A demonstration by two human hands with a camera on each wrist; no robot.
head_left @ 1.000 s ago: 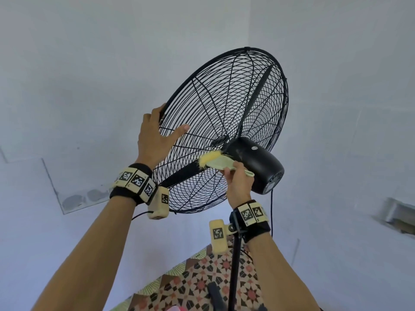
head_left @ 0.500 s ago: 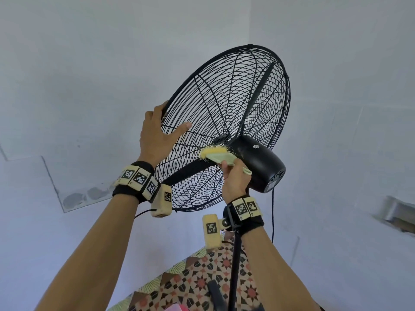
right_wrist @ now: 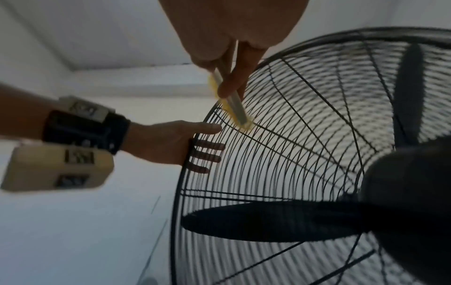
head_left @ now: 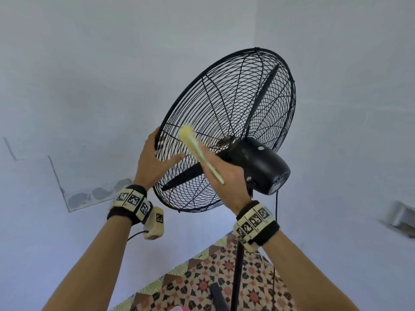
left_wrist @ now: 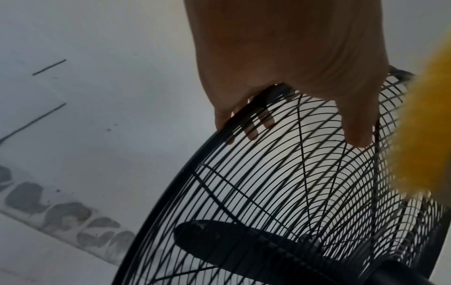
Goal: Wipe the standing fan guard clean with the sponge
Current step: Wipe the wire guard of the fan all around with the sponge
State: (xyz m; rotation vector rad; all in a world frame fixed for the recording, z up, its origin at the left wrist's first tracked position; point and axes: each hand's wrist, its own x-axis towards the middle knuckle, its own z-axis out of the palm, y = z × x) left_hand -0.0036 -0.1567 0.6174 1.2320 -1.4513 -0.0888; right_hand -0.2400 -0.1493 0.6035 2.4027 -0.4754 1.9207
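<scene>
Blurred yellow sponge (head_left: 190, 140) against black guard (head_left: 258, 90).

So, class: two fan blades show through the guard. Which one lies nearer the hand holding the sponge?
The lower blade, pointing down-left beside the right hand gripping the sponge. The other blade points up, far from it.

Head cam upward; wrist cams close.

1 fan guard (head_left: 235, 104), 1 sponge (head_left: 190, 140), 2 hands, 2 fan blades, 2 wristbands
</scene>
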